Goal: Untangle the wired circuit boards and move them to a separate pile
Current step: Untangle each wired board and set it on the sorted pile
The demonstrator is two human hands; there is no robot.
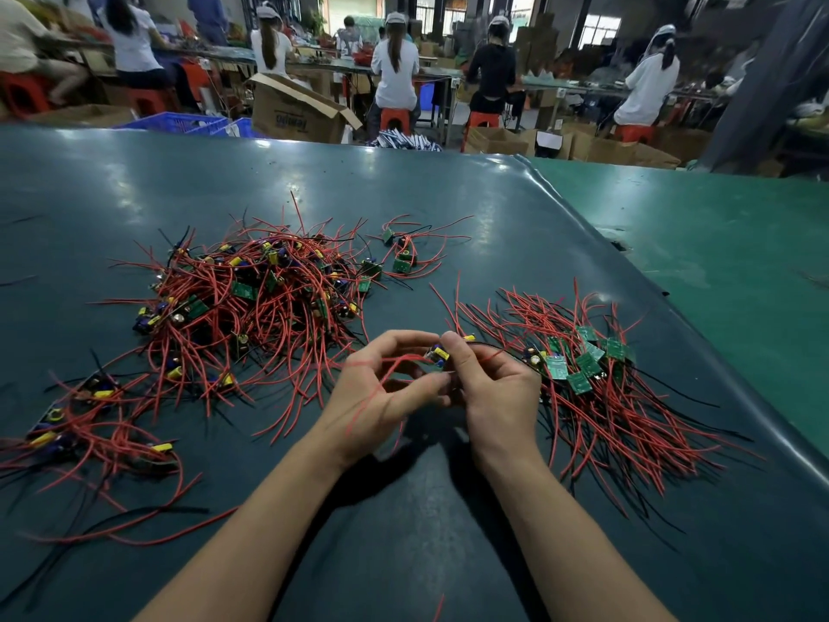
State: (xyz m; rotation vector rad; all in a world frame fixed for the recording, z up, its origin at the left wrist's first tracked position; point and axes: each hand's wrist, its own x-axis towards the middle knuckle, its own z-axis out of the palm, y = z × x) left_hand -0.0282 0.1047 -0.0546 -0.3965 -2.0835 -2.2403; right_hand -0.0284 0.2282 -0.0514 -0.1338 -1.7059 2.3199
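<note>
Far left, near the table's front edge: a loose scatter of boards [96, 424] with red and black leads trailing toward the edge. Risk: a forearm sweeping back could drag these off.

Centre-left: the main tangled heap [255, 294], leads knotted thickly, wire ends reaching close to the left hand. Risk: any lead still hooked into the heap would pull neighbours along if the held board is lifted away sharply, and solder joints could be strained.

Left hand [381, 392]: fingers curled, pinching the red leads [394, 363] of the held board; one lead loops over the back of the hand and could snag.

Right hand [489, 388]: thumb and fingers gripping the small circuit board [437, 354], raised just above the table between the two piles.

Right: the sorted pile [596, 388], boards grouped, leads combed toward the person; it sits just beside the right hand. Risk: a careless drop re-tangles it.

Open room: bare dark mat [403, 523] between the forearms and beyond the heaps. The mat's raised seam [637, 280] runs diagonally past the sorted pile, limiting spread rightward.
</note>
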